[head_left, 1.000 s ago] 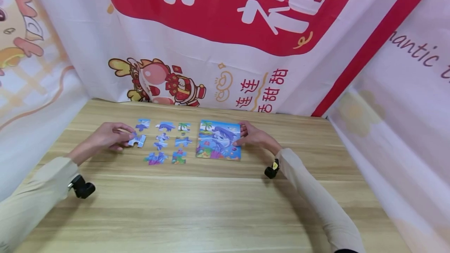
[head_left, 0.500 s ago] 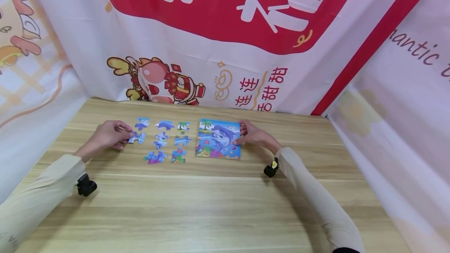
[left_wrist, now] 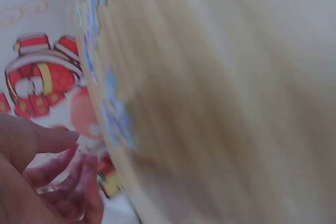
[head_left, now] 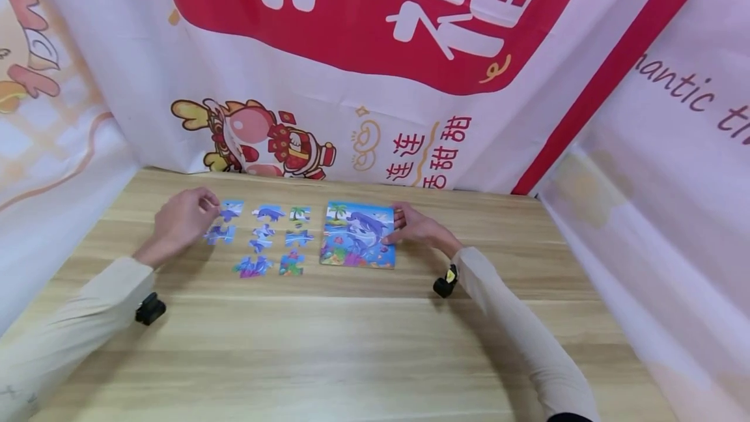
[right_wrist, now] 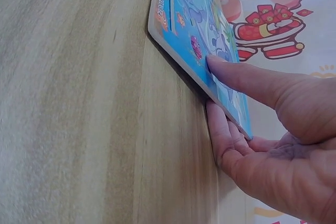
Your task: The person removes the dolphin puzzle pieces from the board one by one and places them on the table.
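Observation:
My left hand (head_left: 183, 220) hovers at the left end of the jigsaw pieces, beside a blue dolphin piece (head_left: 232, 209) in the back row. In the left wrist view its fingers are loosely bent with nothing between thumb and fingertips. Just in front of that piece lies another blue-and-purple piece (head_left: 219, 234). My right hand (head_left: 418, 225) grips the right edge of a square dolphin puzzle board (head_left: 346, 253). In the right wrist view the thumb lies on top of the board (right_wrist: 191, 24), while the fingers reach under its edge.
Several more jigsaw pieces lie in loose rows between the hands, among them a palm-tree piece (head_left: 300, 213), a dolphin piece (head_left: 269, 213) and a coral piece (head_left: 291, 263). A printed cloth (head_left: 328, 96) hangs along the table's back edge.
My left hand has let go of the blue-and-purple piece at the left and moved back and up, beside the back-row dolphin piece. The right hand stays on the board.

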Available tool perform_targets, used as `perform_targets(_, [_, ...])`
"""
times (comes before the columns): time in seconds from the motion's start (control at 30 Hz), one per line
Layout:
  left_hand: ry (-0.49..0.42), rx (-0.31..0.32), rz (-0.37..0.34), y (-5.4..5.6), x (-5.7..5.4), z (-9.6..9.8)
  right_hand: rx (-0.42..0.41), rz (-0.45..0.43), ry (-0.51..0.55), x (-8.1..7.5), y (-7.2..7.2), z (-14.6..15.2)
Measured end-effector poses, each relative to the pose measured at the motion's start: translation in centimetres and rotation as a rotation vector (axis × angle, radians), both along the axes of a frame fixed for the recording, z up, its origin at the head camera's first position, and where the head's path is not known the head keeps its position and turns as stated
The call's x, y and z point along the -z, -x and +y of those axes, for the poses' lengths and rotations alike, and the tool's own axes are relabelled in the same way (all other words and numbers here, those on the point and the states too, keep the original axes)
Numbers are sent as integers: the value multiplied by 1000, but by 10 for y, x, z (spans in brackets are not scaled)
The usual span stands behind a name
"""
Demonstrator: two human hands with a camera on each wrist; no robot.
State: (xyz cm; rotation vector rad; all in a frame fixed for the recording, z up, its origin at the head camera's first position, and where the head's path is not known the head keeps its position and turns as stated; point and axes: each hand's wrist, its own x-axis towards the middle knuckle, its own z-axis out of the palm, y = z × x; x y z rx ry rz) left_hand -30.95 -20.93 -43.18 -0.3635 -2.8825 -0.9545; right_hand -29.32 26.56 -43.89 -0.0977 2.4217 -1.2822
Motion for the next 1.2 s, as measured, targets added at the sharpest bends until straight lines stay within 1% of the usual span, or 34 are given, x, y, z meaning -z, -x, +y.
perform_targets(0.07, [-13,21,71,4,-3,18,-11,4,6,2,-1,0])
perform_targets(0.1, [-26,33,94,5,-4,28,-14,9,6,2,-1,0])
perform_targets(0.17, [-54,59,117,8,-7,50,-17,11,11,2,-1,0])
perform_targets(0.23, [-76,85,120,10,-9,70,-21,7,12,1,0,0])
perform_targets(0.37, [-90,147,82,13,-11,108,-23,0,3,1,1,-1])
perform_targets(0.43, [-93,192,57,15,-11,128,-20,2,-3,1,1,-1])
perform_targets(0.53, [-101,276,1,17,-11,155,-21,1,-7,1,1,0])
perform_targets(0.67, [-109,417,-71,19,-11,188,-18,1,3,0,1,2])
perform_targets(0.73, [-101,478,-101,18,-10,202,-11,4,27,0,1,4])
perform_targets(0.8, [-72,523,-127,16,-10,214,3,-3,80,1,2,5])
perform_targets(0.9, [-44,552,-179,10,-8,227,39,-44,182,1,5,5])
perform_targets(1.0, [-8,553,-232,4,-6,237,90,-75,262,4,8,6])
perform_targets(1.1, [33,536,-273,-2,-2,246,112,-64,275,7,9,7])
perform_targets(1.2, [51,536,-291,-7,2,255,118,-52,268,7,8,7])
